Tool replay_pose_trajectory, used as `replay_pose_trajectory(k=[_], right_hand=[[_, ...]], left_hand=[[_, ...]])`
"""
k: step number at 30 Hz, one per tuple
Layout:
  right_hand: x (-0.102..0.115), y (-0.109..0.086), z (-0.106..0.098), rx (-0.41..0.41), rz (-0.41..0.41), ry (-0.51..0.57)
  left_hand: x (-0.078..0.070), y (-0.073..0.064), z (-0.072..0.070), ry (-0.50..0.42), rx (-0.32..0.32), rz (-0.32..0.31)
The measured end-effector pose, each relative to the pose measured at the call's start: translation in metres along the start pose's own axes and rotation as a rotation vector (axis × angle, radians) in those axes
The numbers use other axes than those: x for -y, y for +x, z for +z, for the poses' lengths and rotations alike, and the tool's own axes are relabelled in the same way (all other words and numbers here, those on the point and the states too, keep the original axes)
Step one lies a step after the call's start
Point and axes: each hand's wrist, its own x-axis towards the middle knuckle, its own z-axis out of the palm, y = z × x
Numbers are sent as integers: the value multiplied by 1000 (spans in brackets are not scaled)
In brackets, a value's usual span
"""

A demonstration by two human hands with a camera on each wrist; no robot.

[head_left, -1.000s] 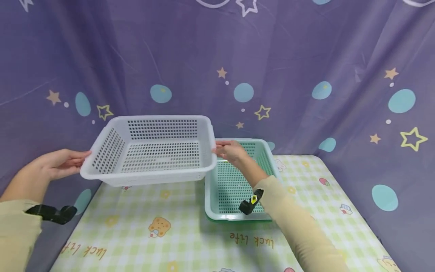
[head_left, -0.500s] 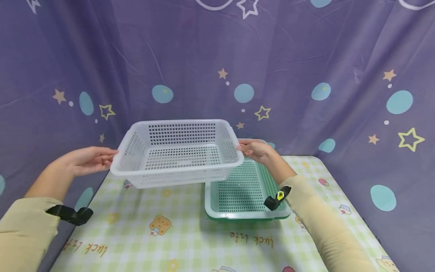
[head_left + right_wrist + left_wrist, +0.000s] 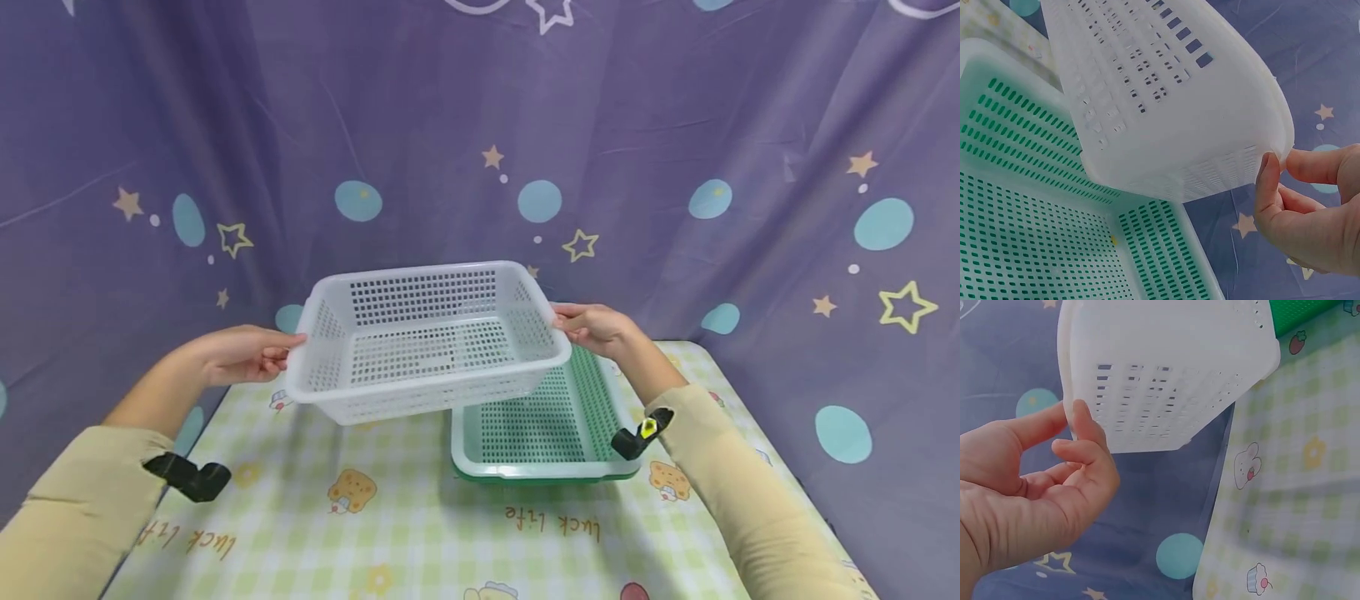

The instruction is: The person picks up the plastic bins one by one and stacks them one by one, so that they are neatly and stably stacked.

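A white plastic basket [image 3: 427, 354] with perforated sides hangs above the table, tilted slightly with its right end higher. My left hand [image 3: 247, 354] pinches the rim at its left end, thumb and fingers on either side of the edge, as the left wrist view of the basket [image 3: 1160, 369] shows. At the opposite end my right hand [image 3: 596, 329] pinches the rim between thumb and fingers. Below and to the right, a second white basket [image 3: 525, 469] sits nested in a green one [image 3: 547, 479] on the table; the held basket hides its back left part.
A green-and-white checked cloth [image 3: 300, 533] with cartoon prints covers the table. Behind it and along both sides hangs a purple curtain [image 3: 637, 100] with stars and blue ovals. Each wrist wears a black camera band [image 3: 187, 477].
Both hands have carried the white basket rightward, from the left of the nested baskets to partly over them. Its right end has risen slightly relative to the left. The nested baskets have stayed put.
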Motion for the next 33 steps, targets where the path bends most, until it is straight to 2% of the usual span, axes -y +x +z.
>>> replay_pose_trajectory(k=[12, 15, 22, 28, 33], right_hand=[[-1, -8, -11, -8, -19, 17], [-3, -7, -14, 2, -10, 36], [-9, -6, -20, 37, -9, 56], [-9, -7, -20, 71, 17, 137], [-7, -8, -19, 3, 7, 270]], left_hand=[[-3, 8, 14, 185, -81, 117], [-1, 9, 18, 151, -105, 136], [2, 12, 26, -14, -117, 161], [2, 13, 31, -40, -159, 162], [1, 13, 35, -61, -228, 162]])
